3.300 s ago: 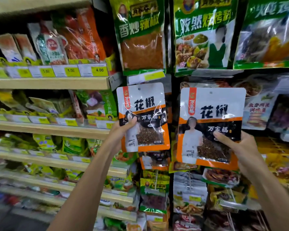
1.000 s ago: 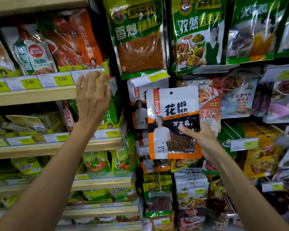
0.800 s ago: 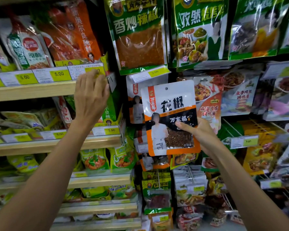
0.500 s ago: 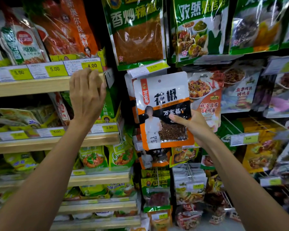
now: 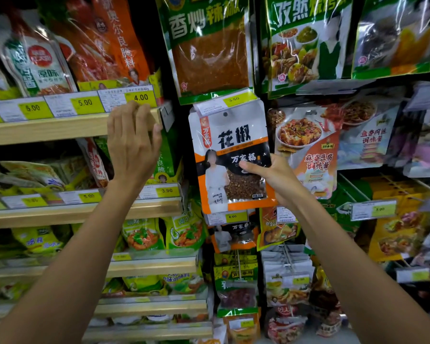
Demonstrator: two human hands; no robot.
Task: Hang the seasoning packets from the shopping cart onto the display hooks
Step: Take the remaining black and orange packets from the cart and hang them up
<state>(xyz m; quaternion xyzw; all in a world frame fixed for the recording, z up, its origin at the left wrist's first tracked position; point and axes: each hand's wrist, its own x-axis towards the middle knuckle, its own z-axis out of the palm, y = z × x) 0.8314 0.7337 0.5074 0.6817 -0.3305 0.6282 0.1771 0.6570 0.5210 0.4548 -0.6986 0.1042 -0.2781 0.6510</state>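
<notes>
— Where's the packet [image 5: 230, 157]?
— Upright in the right grip [image 5: 276, 180], pinched low on its right edge, thumb across the front. Its hole [image 5: 225, 114] is at the top, straight above the grip, just under the price tag [image 5: 224, 103].
— And the hook?
— Hidden behind that tag, I'd guess. The left grip [image 5: 132, 142] rests straight-fingered on the shelf [image 5: 60, 125] edge, holding nothing, farther off.

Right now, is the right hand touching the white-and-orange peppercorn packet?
Touching. The head view shows the right hand pinching the peppercorn packet, thumb on its front.
</notes>
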